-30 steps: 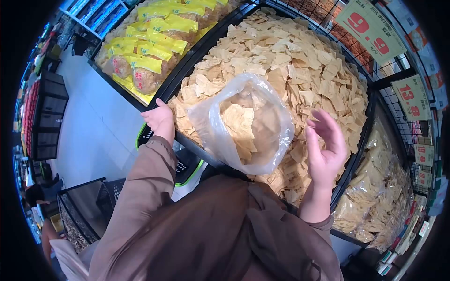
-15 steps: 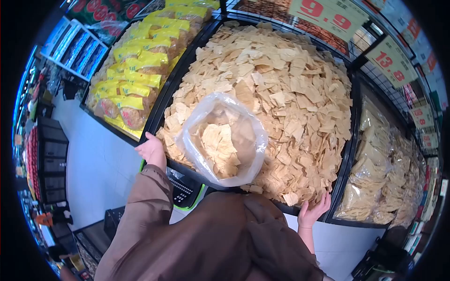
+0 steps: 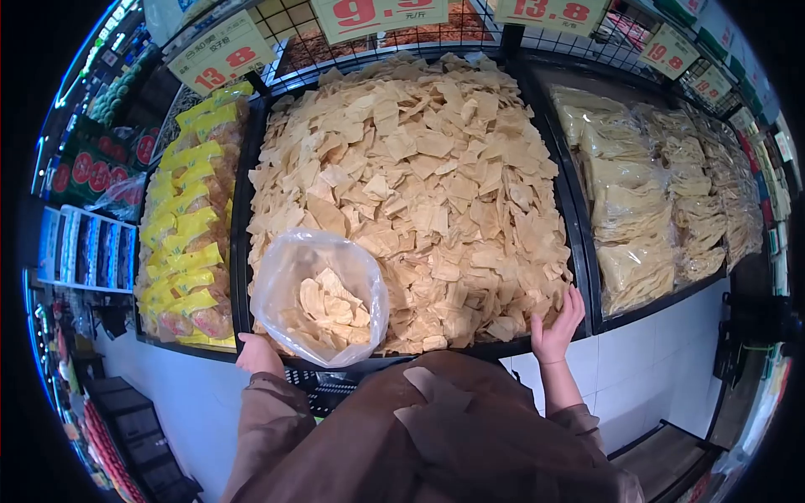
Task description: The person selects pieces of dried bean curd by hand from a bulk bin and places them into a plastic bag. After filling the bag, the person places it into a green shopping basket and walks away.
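A black-edged bin (image 3: 579,251) is heaped with flat, pale tan flakes (image 3: 436,176). On its near left part stands an open clear plastic bag (image 3: 272,293) with some larger tan pieces (image 3: 334,306) inside. My left hand (image 3: 260,355) rests at the bin's front left corner, just below the bag, with its fingers partly hidden and nothing seen in it. At the front right edge my right hand (image 3: 558,329) lies against the rim, fingers apart and holding nothing, beside the flakes.
Yellow-labelled packs (image 3: 189,226) fill the bin on the left. The right bin holds clear-wrapped bundles (image 3: 629,201) of tan sheets. Price signs (image 3: 381,12) hang on the wire rack behind. Below the front edge, between my arms, is a black basket (image 3: 323,390).
The view has turned, so the bins now look more upright and the bag appears lower and further left. Both hands remain at the bin's front edge.
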`<state>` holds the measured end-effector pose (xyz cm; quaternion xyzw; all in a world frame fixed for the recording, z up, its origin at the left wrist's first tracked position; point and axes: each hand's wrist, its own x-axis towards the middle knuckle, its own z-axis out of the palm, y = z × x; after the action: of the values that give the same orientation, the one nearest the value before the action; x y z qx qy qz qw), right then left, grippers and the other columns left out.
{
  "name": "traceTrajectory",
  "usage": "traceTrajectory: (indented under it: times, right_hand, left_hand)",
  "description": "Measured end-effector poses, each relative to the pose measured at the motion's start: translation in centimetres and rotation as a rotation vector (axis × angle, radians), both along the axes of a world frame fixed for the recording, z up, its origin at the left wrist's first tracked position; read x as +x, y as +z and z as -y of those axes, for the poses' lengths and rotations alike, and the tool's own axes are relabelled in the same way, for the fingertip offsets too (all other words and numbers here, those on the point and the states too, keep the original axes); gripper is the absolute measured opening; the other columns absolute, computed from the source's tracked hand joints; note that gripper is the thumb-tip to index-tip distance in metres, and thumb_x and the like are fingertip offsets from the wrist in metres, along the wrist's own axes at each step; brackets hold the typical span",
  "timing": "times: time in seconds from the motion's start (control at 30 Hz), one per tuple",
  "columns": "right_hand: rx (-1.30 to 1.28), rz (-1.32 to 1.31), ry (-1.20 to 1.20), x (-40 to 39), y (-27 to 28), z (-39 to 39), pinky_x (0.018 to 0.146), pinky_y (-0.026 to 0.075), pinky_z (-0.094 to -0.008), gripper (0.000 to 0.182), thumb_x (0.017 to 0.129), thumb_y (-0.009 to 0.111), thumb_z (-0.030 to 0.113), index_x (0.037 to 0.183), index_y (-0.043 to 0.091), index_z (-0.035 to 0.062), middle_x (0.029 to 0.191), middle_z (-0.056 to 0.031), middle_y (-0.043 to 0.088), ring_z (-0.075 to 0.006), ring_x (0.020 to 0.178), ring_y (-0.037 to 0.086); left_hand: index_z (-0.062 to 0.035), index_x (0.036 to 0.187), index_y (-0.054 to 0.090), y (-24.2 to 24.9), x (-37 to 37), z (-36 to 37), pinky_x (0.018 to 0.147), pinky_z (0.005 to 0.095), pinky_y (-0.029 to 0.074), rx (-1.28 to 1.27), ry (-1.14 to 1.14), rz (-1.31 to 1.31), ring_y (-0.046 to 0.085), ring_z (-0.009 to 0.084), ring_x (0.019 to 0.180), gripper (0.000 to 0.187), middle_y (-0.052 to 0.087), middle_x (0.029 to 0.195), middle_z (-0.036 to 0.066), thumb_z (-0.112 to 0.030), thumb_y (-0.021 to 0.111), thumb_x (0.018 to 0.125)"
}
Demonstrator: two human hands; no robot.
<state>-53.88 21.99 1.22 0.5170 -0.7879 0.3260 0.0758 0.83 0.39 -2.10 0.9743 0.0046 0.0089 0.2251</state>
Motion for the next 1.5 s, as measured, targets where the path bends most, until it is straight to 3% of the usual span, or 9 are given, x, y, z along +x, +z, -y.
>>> traceTrajectory:
  times: [0.57,0.67,0.73,0.93,1.0,1.27,1.33,1.4,1.5]
  right_hand:
    - [-0.09,0.115,-0.03,-1.8,1.7,1.8,0.105,0.031,-0.0464,0.073,0.074,0.07,0.018,0.134,0.037,-0.0044,0.132,-0.0237,0.043,-0.0396,0.123,0.039]
    - [-0.279,0.619,-0.109,-5.6,2.7,6.6,0.089,0.045,-0.0321,0.061,0.088,0.065,0.013,0.138,0.035,-0.0027,0.13,-0.0179,0.047,-0.0203,0.104,0.054]
    - [-0.163,0.729,-0.149,-9.0,3.6,10.7,0.085,0.048,-0.0286,0.065,0.088,0.067,0.019,0.14,0.034,-0.0022,0.13,-0.0192,0.048,-0.0165,0.098,0.055]
    - [-0.083,0.786,-0.074,-18.2,0.7,23.7,0.096,0.041,-0.0328,0.075,0.086,0.067,0.044,0.141,0.039,0.0,0.128,-0.0175,0.055,-0.0216,0.108,0.056]
    - [0.1,0.832,-0.148,-18.2,1.5,26.2,0.099,0.039,-0.0338,0.075,0.088,0.061,0.051,0.139,0.041,-0.0005,0.128,-0.0165,0.056,-0.0233,0.113,0.054]
    - [0.031,0.885,-0.02,-16.2,1.0,31.7,0.104,0.035,-0.0338,0.085,0.085,0.056,0.063,0.138,0.043,-0.0018,0.133,-0.0179,0.052,-0.0253,0.123,0.05]
    - [0.229,0.651,-0.104,-15.9,1.1,32.4,0.106,0.033,-0.0338,0.092,0.083,0.05,0.07,0.14,0.041,-0.0012,0.138,-0.0191,0.049,-0.0262,0.128,0.045]
    - [0.291,0.641,-0.09,-15.1,2.7,32.8,0.107,0.033,-0.0386,0.098,0.08,0.046,0.076,0.143,0.038,0.0018,0.143,-0.0196,0.042,-0.0289,0.132,0.041]
    - [0.506,1.131,-0.107,-12.2,7.6,32.7,0.106,0.024,-0.0574,0.107,0.07,0.049,0.085,0.149,0.029,0.0155,0.153,-0.0181,0.023,-0.033,0.139,0.025]
  left_hand:
    - [0.0104,0.123,0.04,0.8,-0.2,-0.2,0.091,0.0473,0.048,0.041,-0.01,-0.025,0.059,0.0395,0.107,0.084,0.056,0.118,0.027,-0.06,0.057,0.081]
    - [0.0104,0.122,0.04,0.9,-0.3,-0.2,0.091,0.0473,0.048,0.046,-0.014,-0.036,0.059,0.0395,0.106,0.084,0.056,0.117,0.027,-0.06,0.057,0.081]
    - [0.0103,0.122,0.04,0.9,-0.3,-0.3,0.09,0.0473,0.048,0.05,-0.02,-0.049,0.059,0.0395,0.106,0.084,0.056,0.117,0.027,-0.06,0.057,0.081]
    - [0.0108,0.122,0.04,1.0,-0.2,0.1,0.091,0.0479,0.048,0.059,0.06,-0.047,0.059,0.04,0.106,0.085,0.056,0.117,0.028,-0.061,0.059,0.08]
    - [0.0108,0.122,0.04,1.1,-0.3,0.0,0.091,0.048,0.048,0.037,0.067,-0.049,0.059,0.0403,0.107,0.086,0.056,0.117,0.029,-0.061,0.059,0.08]
    - [0.0121,0.131,0.033,2.5,-1.1,-0.4,0.097,0.0467,0.044,0.057,-0.007,-0.119,0.054,0.0404,0.114,0.09,0.053,0.122,0.03,-0.061,0.055,0.083]
    - [0.0126,0.132,0.032,2.6,-1.3,-0.5,0.098,0.0464,0.043,0.058,-0.032,-0.115,0.054,0.0406,0.115,0.09,0.052,0.123,0.03,-0.061,0.054,0.084]
    - [0.0126,0.132,0.032,2.2,-1.2,-0.5,0.099,0.0462,0.043,0.062,-0.021,-0.108,0.053,0.0407,0.116,0.09,0.051,0.125,0.031,-0.06,0.054,0.084]
    - [0.0127,0.132,0.032,2.7,-1.4,-0.4,0.1,0.0461,0.042,0.055,-0.023,-0.114,0.052,0.0408,0.118,0.089,0.05,0.127,0.031,-0.059,0.054,0.084]
